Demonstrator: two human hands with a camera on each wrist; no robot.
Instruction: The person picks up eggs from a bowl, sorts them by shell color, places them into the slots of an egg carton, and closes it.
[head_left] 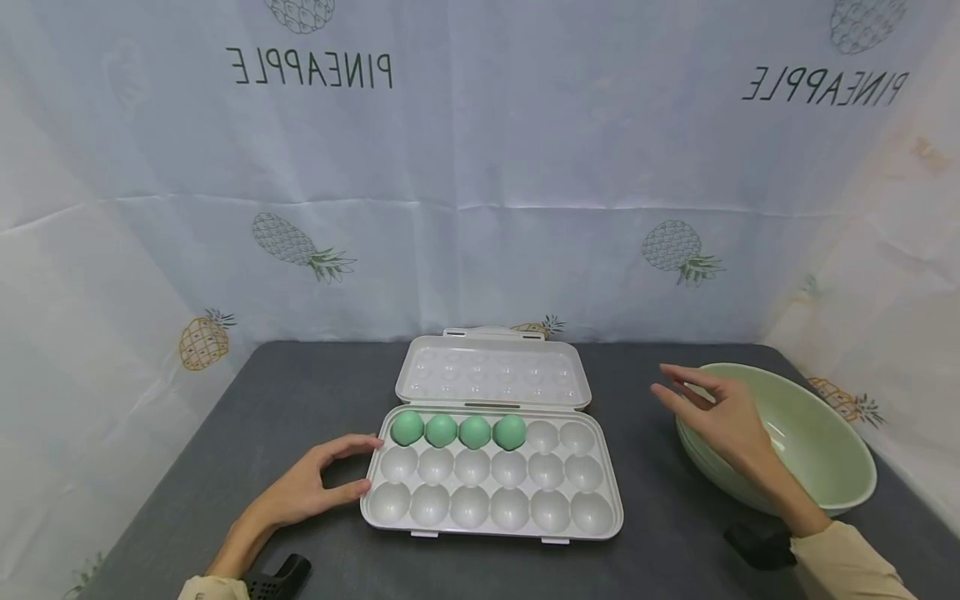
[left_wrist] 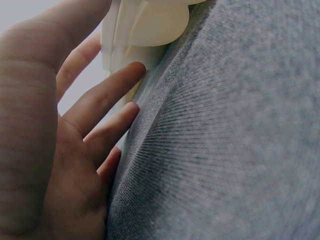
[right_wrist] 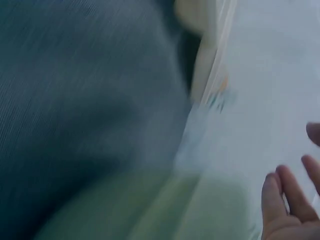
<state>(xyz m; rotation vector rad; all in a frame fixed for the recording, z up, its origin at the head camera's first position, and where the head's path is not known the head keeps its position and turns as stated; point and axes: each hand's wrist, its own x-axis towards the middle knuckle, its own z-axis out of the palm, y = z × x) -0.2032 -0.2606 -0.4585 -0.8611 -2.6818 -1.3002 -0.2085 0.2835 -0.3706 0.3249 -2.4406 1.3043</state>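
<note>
A white egg tray (head_left: pixel 491 527) lies with its lid (head_left: pixel 493 371) folded back. Four green balls (head_left: pixel 475 432) fill the back row from the left; the other cups hold nothing. My left hand (head_left: pixel 300 492) touches the tray's left edge with thumb and fingers spread; the left wrist view shows its fingers (left_wrist: pixel 102 100) beside the tray (left_wrist: pixel 160 25). My right hand (head_left: pixel 723 421) is raised over the left rim of a green bowl (head_left: pixel 810 425), fingers apart and nothing visible between them. In the right wrist view, that hand (right_wrist: pixel 292 210) is partly cut off beside the blurred bowl (right_wrist: pixel 145 210).
The dark grey tabletop (head_left: pixel 322 383) runs back to a hanging white cloth (head_left: pixel 480 275) with pineapple prints. The bowl stands near the table's right edge. Part of its inside is hidden behind my right hand and forearm.
</note>
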